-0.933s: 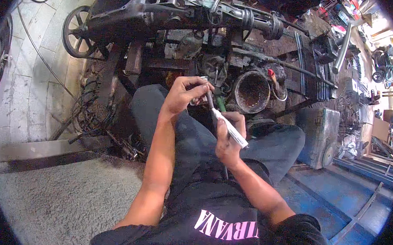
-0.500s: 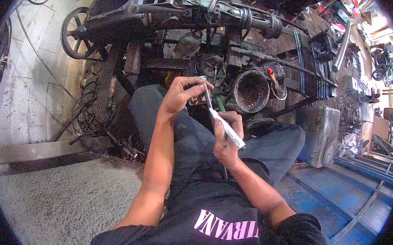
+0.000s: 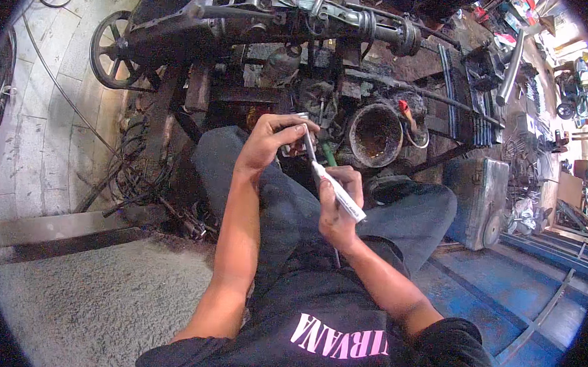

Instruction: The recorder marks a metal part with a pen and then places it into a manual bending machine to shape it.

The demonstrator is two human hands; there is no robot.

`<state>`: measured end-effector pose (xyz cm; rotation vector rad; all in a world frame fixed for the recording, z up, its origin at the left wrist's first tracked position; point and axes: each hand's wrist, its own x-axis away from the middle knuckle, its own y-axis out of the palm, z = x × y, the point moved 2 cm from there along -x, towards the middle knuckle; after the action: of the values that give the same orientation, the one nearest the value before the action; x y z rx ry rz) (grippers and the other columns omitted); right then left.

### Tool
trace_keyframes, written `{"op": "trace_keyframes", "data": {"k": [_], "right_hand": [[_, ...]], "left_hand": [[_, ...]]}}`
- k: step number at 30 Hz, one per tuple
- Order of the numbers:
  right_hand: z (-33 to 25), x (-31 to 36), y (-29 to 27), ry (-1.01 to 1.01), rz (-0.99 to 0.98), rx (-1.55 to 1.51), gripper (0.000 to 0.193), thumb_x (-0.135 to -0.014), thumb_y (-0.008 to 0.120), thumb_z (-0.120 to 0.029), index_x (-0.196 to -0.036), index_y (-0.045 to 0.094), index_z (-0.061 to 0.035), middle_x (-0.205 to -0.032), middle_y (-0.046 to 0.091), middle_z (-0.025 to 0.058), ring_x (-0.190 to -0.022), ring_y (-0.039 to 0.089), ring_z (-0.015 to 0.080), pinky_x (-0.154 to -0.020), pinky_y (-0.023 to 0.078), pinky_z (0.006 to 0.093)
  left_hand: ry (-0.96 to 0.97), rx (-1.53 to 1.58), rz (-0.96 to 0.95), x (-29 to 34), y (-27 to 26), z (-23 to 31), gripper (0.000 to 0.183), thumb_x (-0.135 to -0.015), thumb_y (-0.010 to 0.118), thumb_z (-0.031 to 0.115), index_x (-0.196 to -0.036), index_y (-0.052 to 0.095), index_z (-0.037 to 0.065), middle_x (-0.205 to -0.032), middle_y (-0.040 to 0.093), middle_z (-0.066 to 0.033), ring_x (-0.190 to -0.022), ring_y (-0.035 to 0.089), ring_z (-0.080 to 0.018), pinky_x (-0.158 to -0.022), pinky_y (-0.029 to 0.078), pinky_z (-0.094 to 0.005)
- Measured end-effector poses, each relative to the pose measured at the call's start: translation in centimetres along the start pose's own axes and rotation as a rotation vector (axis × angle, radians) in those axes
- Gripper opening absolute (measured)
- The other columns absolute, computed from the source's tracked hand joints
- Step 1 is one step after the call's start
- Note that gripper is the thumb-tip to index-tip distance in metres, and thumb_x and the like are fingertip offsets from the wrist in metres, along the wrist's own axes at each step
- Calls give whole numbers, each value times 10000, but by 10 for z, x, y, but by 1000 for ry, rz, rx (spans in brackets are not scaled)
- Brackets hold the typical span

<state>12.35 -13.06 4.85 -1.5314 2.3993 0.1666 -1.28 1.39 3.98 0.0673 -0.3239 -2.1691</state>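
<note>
My right hand (image 3: 339, 204) is wrapped round a white squeeze tube (image 3: 344, 199), held slanting with its narrow end up and to the left. That end meets a thin grey metal rod (image 3: 311, 147), which runs up to my left hand (image 3: 270, 141). The left fingers are bent and pinched round the rod's upper end, where a small shiny metal piece (image 3: 303, 116) shows; its shape is mostly hidden. Just beyond the right hand, a green stick-like thing (image 3: 328, 153) shows in part. Both hands are above my lap, between my knees.
A greasy metal machine assembly (image 3: 271, 28) with a spoked handwheel (image 3: 118, 50) spans the far side. Near my right knee sits a round, dirty metal bowl (image 3: 376, 136), beside a red-handled brush-like tool (image 3: 405, 111). A grey metal box (image 3: 473, 199) stands at right; cables (image 3: 131, 165) lie at left.
My hands hold almost the same pose, with the tube and rod still together. Only a very slight shift of the hands shows.
</note>
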Motion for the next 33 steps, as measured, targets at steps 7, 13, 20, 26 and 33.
{"op": "trace_keyframes", "data": {"k": [7,13,20,26,33], "right_hand": [[-4,-1,0,177,-5,-21,140,-998,561,-78,-1102,522,8,-912,561,51,-781,505,84,-687,442,254],[-1,2,0,102,-32,-23,136,-971,592,-60,-1079,549,9,-945,594,93,-806,554,123,-713,474,292],[-1,0,-1,142,7,61,119,-988,565,-64,-1081,541,6,-924,547,68,-799,519,112,-707,457,286],[-9,1,0,111,-37,-20,121,-1006,542,-54,-1095,512,21,-960,551,59,-828,490,91,-747,426,248],[-5,1,2,72,-67,-71,101,-998,533,-28,-1085,504,16,-953,537,58,-816,481,94,-726,424,258]], "left_hand": [[-20,26,-20,0,-3,-2,250,-960,612,148,-1074,742,-34,-898,727,-61,-773,641,-103,-687,484,-233],[-22,-10,-57,0,-4,1,281,-968,586,162,-1107,727,-38,-920,724,-68,-807,653,-115,-726,508,-246],[-48,17,-58,3,0,6,294,-976,565,169,-1126,714,-35,-956,724,-87,-848,679,-143,-747,538,-273],[8,0,-57,-1,-5,-6,242,-971,643,161,-1093,731,-29,-933,715,-70,-789,672,-134,-692,537,-257],[101,-133,-6,-3,-2,0,169,-941,699,108,-1031,756,-23,-889,699,-43,-768,663,-115,-642,536,-265]]}}
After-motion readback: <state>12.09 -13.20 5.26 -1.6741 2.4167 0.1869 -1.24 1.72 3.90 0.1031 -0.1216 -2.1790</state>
